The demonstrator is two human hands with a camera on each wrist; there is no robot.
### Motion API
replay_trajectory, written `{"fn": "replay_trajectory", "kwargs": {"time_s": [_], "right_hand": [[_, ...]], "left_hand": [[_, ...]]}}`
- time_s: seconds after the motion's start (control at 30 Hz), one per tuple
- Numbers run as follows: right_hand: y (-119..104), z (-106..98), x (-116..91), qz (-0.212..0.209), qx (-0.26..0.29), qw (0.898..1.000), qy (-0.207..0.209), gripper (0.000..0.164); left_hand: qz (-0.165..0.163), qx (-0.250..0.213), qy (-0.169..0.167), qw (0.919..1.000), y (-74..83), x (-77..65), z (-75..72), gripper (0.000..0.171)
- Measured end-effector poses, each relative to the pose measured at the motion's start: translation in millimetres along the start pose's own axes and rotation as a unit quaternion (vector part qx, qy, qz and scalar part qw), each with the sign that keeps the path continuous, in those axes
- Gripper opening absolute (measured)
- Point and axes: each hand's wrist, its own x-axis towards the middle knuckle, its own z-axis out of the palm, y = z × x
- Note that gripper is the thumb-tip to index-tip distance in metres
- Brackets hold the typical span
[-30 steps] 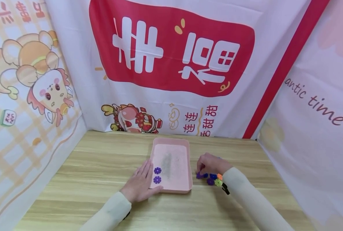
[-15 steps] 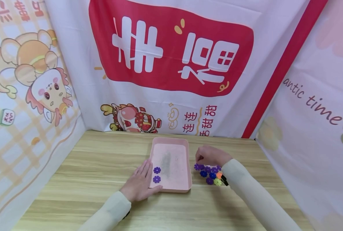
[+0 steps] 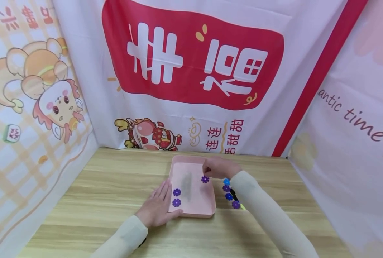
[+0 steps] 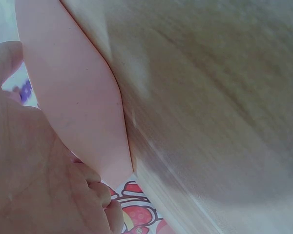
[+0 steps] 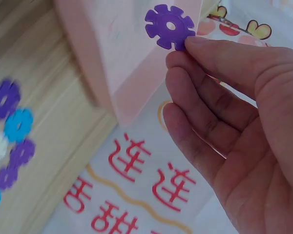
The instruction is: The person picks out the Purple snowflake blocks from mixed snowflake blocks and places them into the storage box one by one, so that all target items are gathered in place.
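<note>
A purple snowflake disc (image 5: 158,30) is pinched at its edge between thumb and forefinger of my right hand (image 5: 234,97). In the head view that right hand (image 3: 221,167) hangs over the right side of the pink tray (image 3: 194,215). Two more purple snowflake discs (image 3: 176,197) lie inside the tray at its near left, one behind the other. My left hand (image 3: 156,209) rests against the tray's left wall with straight fingers, its thumb along the near rim. From the left wrist view the hand (image 4: 44,170) lies along the pink tray wall (image 4: 80,97).
Right of the tray, several loose snowflake discs (image 3: 226,188) lie on the wooden table (image 3: 114,186), partly behind the right forearm. Blue, white and pink discs show among the purple ones in the right wrist view. Printed cloth walls (image 3: 191,53) stand at the back and sides.
My right hand first slid over the loose discs, then moved left with a purple snowflake disc to above the tray. The left hand has stayed at the tray's left side.
</note>
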Motion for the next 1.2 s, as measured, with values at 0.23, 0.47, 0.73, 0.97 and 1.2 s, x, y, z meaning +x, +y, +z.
{"fn": "replay_trajectory", "kwargs": {"time_s": [0.23, 0.47, 0.73, 0.97, 1.2], "right_hand": [[-20, 17, 36, -0.010, -0.001, 1.000, 0.015, 0.009], [-28, 35, 63, -0.024, -0.017, 0.999, 0.037, 0.010], [-36, 45, 79, -0.024, 0.045, 0.997, 0.054, 0.013], [-31, 61, 82, 0.017, 0.131, 0.990, 0.053, 0.015], [-28, 73, 85, 0.048, 0.148, 0.987, 0.052, 0.015]], "left_hand": [[0.003, 0.006, 0.003, 1.0000, 0.0, 0.1, 1.7, 0.107], [0.004, 0.007, 0.003, 1.0000, -0.9, 2.9, 7.7, 0.107], [0.009, -0.001, 0.014, 0.9999, 0.1, 0.3, 1.9, 0.105], [0.027, 0.002, 0.029, 0.9992, -3.0, 0.7, 5.0, 0.104], [0.005, 0.009, 0.011, 0.9999, -1.1, 0.1, 3.3, 0.104]]}}
